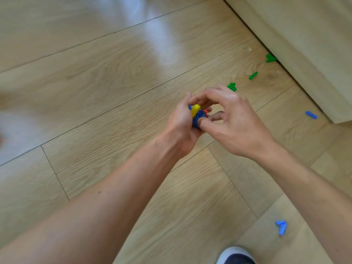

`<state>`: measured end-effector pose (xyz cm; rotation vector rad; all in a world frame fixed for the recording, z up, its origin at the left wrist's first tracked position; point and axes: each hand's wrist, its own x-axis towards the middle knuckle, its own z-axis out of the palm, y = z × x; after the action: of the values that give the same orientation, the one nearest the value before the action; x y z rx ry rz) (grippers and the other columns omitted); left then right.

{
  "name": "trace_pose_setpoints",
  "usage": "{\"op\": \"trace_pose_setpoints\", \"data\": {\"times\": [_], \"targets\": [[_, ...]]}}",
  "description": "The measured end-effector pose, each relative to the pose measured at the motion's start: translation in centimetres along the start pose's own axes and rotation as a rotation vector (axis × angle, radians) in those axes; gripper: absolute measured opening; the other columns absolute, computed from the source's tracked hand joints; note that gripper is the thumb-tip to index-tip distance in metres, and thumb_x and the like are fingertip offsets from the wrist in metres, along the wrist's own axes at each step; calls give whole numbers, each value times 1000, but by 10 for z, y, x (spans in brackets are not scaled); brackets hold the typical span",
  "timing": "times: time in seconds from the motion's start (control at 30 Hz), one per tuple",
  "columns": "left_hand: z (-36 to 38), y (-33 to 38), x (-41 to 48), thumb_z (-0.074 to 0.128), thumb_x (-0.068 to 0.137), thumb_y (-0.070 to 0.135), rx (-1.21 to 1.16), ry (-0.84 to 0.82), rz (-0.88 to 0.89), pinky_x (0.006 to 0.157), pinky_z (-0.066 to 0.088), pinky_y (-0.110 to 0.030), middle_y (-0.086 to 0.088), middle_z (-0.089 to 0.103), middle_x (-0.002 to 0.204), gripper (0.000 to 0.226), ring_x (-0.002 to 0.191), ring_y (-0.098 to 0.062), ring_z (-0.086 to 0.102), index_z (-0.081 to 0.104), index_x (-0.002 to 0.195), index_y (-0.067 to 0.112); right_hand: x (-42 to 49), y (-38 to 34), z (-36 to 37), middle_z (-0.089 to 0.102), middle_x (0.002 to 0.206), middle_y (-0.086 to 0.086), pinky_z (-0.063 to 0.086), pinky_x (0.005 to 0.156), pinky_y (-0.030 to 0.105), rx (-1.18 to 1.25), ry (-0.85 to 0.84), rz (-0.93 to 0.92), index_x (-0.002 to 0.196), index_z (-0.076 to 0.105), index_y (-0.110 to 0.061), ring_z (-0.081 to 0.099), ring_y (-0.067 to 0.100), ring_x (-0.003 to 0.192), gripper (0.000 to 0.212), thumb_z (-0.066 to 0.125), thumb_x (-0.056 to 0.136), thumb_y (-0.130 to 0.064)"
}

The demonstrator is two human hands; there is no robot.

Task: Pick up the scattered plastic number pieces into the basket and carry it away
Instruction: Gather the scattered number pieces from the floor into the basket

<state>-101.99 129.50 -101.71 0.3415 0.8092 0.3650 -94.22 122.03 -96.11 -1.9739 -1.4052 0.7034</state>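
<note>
My left hand [182,123] grips a small bunch of plastic number pieces [198,115]: yellow, blue and a bit of red show between the fingers. My right hand [232,119] curls over the bunch, its thumb and fingertips pinching at the pieces. More pieces lie scattered on the wooden floor: a green piece [232,86] just beyond my right hand, a green bar [253,75], a green piece [270,58] by the cabinet base, a blue bar [311,114] and a blue angled piece [281,226]. No basket is in view.
A light wooden cabinet [304,44] runs along the upper right, its base meeting the floor. My shoe [236,256] shows at the bottom edge. The plank floor [95,92] stretches out to the left.
</note>
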Motion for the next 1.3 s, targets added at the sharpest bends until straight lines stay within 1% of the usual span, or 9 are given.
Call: {"op": "trace_pose_setpoints", "data": {"times": [0.1, 0.2, 0.3, 0.5, 0.63, 0.83, 1.03, 1.2, 1.3], "targets": [[-2, -4, -5, 46, 94, 18, -2, -41, -34, 59, 46, -29, -11, 58, 82, 25, 71, -23, 57, 64, 78, 10, -8, -4, -4, 62, 106, -1, 60, 74, 33, 100, -16, -9, 107, 71, -20, 62, 13, 104, 38, 60, 77, 0], [1, -6, -14, 39, 93, 17, 23, -53, -98, 42, 32, -21, -16, 57, 86, 25, 70, -22, 50, 59, 81, 8, -19, 3, -23, 64, 110, -4, 57, 67, 20, 134, 135, -4, 109, 69, -27, 62, 8, 106, 38, 63, 78, -6], [5, -9, -20, 37, 93, 17, 166, -79, -116, 37, 29, -16, -10, 57, 77, 26, 58, -16, 48, 56, 78, 9, -49, 31, -49, 67, 107, -5, 58, 66, 29, 83, 257, 123, 105, 67, -35, 65, 7, 96, 34, 64, 78, -15], [11, -36, -20, 31, 104, 41, 507, -134, -107, 36, 25, -16, -4, 51, 68, 48, 51, -13, 46, 42, 65, 16, -167, 92, -60, 64, 86, -8, 51, 71, 30, -368, -109, 654, 95, 63, -32, 64, 10, 75, 26, 75, 72, -38], [20, -66, -21, 36, 101, 47, 1046, -222, 87, 44, 28, -22, -7, 46, 61, 57, 49, -19, 41, 45, 60, 10, -227, 95, -39, 61, 78, -10, 54, 70, 39, -555, -252, 852, 87, 53, -29, 63, 21, 78, 37, 74, 67, -53], [50, -108, -7, 40, 96, 29, 1838, -318, 637, 50, 23, -33, -4, 36, 56, 35, 59, -31, 42, 41, 66, 10, -247, 99, -14, 59, 67, -8, 50, 61, 37, -521, -40, 758, 79, 48, -24, 59, 21, 66, 22, 68, 76, -17], [67, -123, 15, 39, 97, 12, 2225, -357, 777, 42, 17, -29, -5, 55, 76, 3, 64, -30, 47, 40, 97, 15, -206, 112, -36, 61, 62, -6, 52, 58, 34, -280, 174, 691, 86, 56, -27, 58, 8, 56, 28, 69, 72, -7], [57, -132, 14, 35, 93, 1, 2423, -537, 935, 44, 19, -29, -9, 63, 96, 26, 62, -24, 50, 47, 113, 11, -168, 131, -48, 65, 68, -2, 45, 55, 14, -130, 298, 666, 91, 60, -29, 57, 11, 57, 31, 68, 72, -5], [48, -130, 4, 24, 81, 2, 2519, -596, 986, 45, 22, -28, 0, 66, 83, 44, 62, -18, 65, 58, 101, 20, -156, 141, -46, 65, 70, -1, 45, 57, 13, -68, 350, 658, 93, 63, -28, 57, 12, 57, 32, 67, 73, -4]]}}
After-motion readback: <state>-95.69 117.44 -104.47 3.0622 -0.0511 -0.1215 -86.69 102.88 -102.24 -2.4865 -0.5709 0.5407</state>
